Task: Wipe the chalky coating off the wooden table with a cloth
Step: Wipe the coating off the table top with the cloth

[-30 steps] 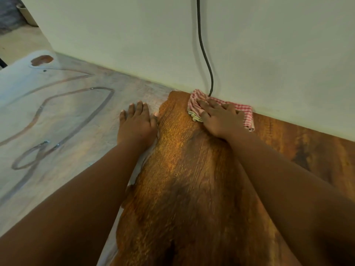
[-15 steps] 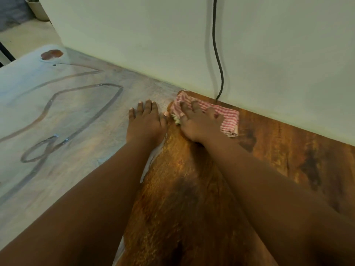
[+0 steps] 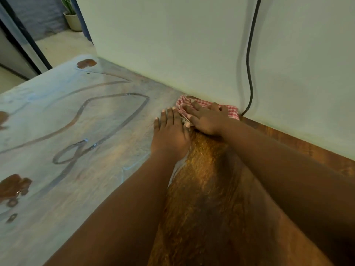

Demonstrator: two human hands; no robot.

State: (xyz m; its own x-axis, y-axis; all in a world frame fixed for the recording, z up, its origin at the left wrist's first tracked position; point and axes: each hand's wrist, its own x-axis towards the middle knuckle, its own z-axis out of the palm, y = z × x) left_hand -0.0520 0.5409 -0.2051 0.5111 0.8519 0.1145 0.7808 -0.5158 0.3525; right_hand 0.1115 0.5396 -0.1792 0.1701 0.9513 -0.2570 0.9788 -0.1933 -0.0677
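Where worktop (image 3: 211,189) met wall (image 3: 172,45), right hand (image 3: 208,120) pressed red-checked cloth (image 3: 232,111), fingers flat; left hand (image 3: 170,135) lay flat, released, on chalky coating (image 3: 67,116) stretching leftward.

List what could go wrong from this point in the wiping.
1. The right hand presses the checked cloth against the wall right beside the black cable; a stroke toward it might snag or tug it.
2. The left hand rests flat on the chalky coating at the edge of the cleaned wood; it may pick up residue and smear it back.
3. The bunched cloth may miss coating along the wall edge.
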